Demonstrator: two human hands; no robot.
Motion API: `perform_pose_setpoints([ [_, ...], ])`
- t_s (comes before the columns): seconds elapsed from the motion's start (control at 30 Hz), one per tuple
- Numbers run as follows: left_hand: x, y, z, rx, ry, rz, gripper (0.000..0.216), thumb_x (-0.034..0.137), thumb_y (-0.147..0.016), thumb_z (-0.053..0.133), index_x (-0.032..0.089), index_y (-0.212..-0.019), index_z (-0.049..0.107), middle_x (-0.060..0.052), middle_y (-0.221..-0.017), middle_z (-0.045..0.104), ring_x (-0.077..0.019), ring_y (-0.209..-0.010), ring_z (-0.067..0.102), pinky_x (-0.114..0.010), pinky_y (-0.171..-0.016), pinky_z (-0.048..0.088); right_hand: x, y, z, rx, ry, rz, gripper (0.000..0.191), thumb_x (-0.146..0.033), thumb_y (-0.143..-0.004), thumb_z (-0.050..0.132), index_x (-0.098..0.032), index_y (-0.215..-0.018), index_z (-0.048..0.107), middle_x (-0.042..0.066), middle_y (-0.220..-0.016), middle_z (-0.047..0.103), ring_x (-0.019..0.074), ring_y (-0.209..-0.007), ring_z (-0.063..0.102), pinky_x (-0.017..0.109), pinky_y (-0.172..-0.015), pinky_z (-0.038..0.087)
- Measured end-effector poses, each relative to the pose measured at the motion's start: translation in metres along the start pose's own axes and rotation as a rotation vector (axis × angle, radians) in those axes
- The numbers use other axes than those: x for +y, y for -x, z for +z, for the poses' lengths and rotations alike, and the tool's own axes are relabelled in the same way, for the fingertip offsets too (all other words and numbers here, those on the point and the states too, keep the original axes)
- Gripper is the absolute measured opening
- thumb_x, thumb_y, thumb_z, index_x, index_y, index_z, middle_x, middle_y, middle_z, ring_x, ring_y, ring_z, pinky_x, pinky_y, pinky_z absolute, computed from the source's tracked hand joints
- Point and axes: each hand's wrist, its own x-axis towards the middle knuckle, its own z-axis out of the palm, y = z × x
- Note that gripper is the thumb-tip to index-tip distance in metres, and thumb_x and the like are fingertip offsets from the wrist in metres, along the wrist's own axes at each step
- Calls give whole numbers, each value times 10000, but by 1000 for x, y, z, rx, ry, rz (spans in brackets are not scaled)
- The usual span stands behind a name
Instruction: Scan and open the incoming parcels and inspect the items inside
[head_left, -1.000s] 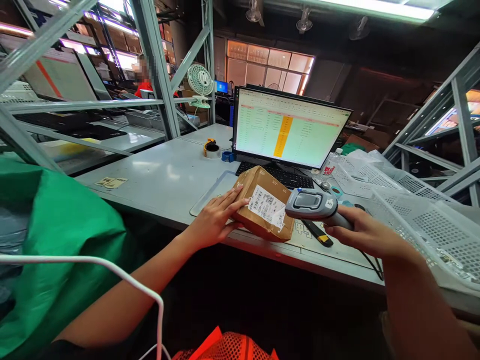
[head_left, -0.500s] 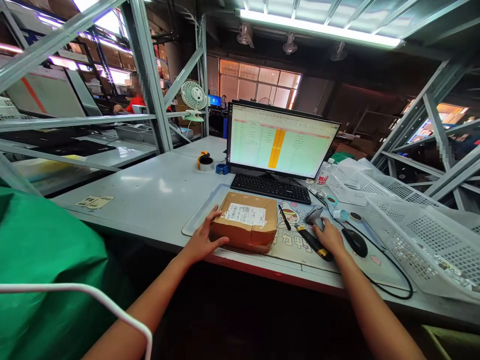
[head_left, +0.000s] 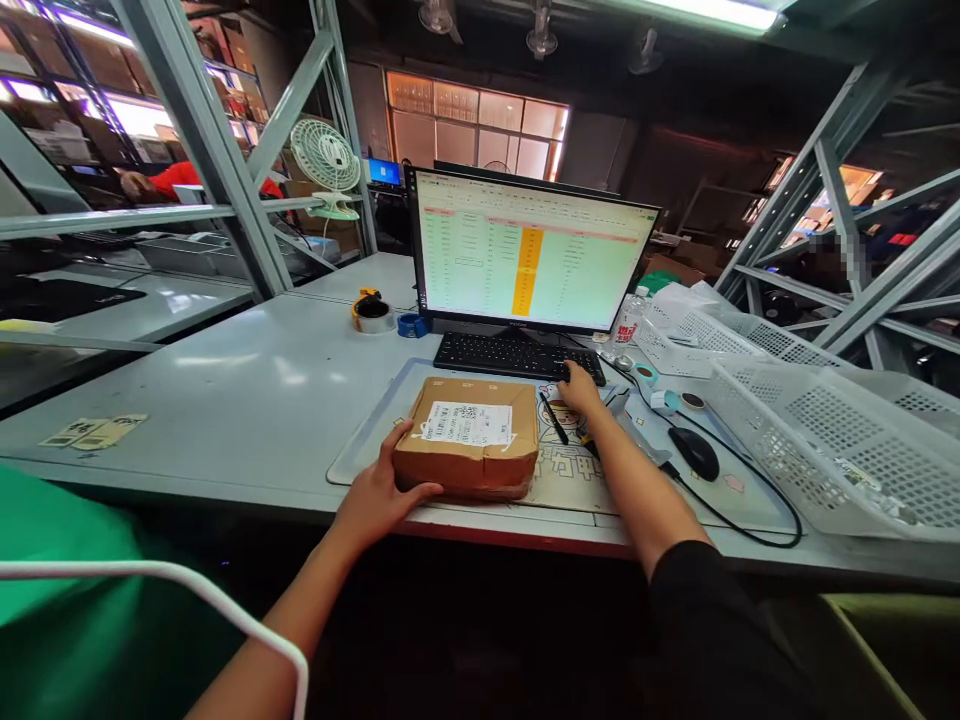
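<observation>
My left hand (head_left: 379, 497) cups the left front corner of a taped cardboard box (head_left: 416, 455), fingers along its side and thumb across its front. A white printed label (head_left: 469, 424) covers much of the box top. My right hand (head_left: 579, 390) reaches to the right part of the black keyboard (head_left: 499, 355), a finger extended on the keys and nothing held. Under my right forearm lies a grey barcode scanner (head_left: 641, 440) with a cable. A black pen (head_left: 553, 418) rests between box and right hand. A yellow-and-black cutter (head_left: 589, 443) is mostly hidden by the forearm.
A monitor (head_left: 480, 250) showing a spreadsheet stands behind the keyboard. Tape rolls (head_left: 373, 316) sit left of it. To the right are a mouse (head_left: 695, 453), a plastic bottle (head_left: 628, 318) and white perforated baskets (head_left: 810, 450). A green clip fan (head_left: 326, 160) hangs on the frame.
My right hand has let go of the barcode scanner, now lying on the mat, and moved forward to the keyboard. My left hand stays on the box. The view has shifted.
</observation>
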Motion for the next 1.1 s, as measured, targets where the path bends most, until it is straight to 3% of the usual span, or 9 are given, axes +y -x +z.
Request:
perform_pose_setpoints([
  [0.2, 3, 1, 0, 18, -2, -14, 1020, 731, -816, 715, 290, -1639, 305, -165, -1517, 620, -445, -1325, 649, -563, -1041, 566, -5, -12, 19, -3, 55, 72, 602, -170, -1002, 471, -21, -1584, 424, 280, -1354, 663, 381, -1369, 522, 464, -1089, 465],
  [0.33, 2, 1, 1, 16, -31, -20, 989, 746, -829, 702, 285, -1623, 333, -170, -1495, 636, -451, -1296, 666, -563, -1019, 574, -11, -17, 18, -14, 89, 62, 562, -224, -1031, 453, -41, -1563, 453, 286, -1422, 623, 386, -1408, 478, 494, -1136, 421],
  [0.5, 2, 2, 2, 9, -44, -3, 947, 727, -862, 689, 290, -1621, 328, -171, -1466, 655, -451, -1225, 705, -548, -976, 584, -22, -23, 9, -69, 98, 30, 609, -267, -1049, 474, -90, -1625, 386, 254, -1534, 565, 385, -1460, 446, 546, -1213, 331],
  [0.63, 2, 2, -1, 43, 43, -16, 910, 703, -872, 688, 289, -1607, 346, -160, -1455, 659, -438, -1248, 694, -561, -1029, 561, -31, -15, -10, -126, 81, 12, 613, -280, -1034, 522, -95, -1610, 422, 254, -1478, 617, 368, -1385, 559, 507, -1171, 406],
  [0.77, -6, -2, -7, 154, 239, -17, 1021, 731, -832, 715, 229, -1621, 309, -183, -1523, 590, -400, -1368, 615, -546, -1153, 493, -28, 35, -26, -143, 49, -57, 557, -290, -1032, 534, -131, -1565, 503, 200, -1476, 644, 309, -1341, 622, 373, -1104, 471],
  [0.87, -15, -9, -11, 300, 421, -41, 1114, 841, -794, 671, 148, -1601, 343, -230, -1561, 539, -403, -1438, 548, -541, -1203, 452, -3, 97, -28, -101, -4, -108, 488, -375, -1059, 493, -190, -1501, 586, 147, -1402, 705, 307, -1263, 670, 380, -1049, 511],
  [0.93, -17, -14, -13, 335, 583, -96, 1077, 915, -835, 523, 137, -1572, 416, -229, -1506, 597, -392, -1414, 576, -530, -1168, 496, 22, 137, -24, -21, -7, -114, 474, -396, -1051, 490, -195, -1460, 623, 143, -1398, 705, 325, -1253, 668, 415, -1052, 516],
  [1.03, -15, -21, -17, 210, 772, -191, 988, 917, -922, 270, 176, -1517, 538, -188, -1312, 737, -356, -1273, 689, -492, -1030, 604, 54, 179, -12, 75, 73, -95, 495, -372, -1029, 489, -150, -1451, 623, 163, -1492, 634, 351, -1360, 586, 462, -1147, 457],
  [1.1, -11, -25, -22, 79, 827, -247, 968, 914, -925, 269, 186, -1469, 604, -169, -1185, 787, -352, -1170, 738, -476, -946, 639, 65, 193, -3, 84, 114, -90, 512, -358, -1033, 472, -135, -1478, 593, 166, -1510, 615, 350, -1380, 561, 474, -1172, 432],
])
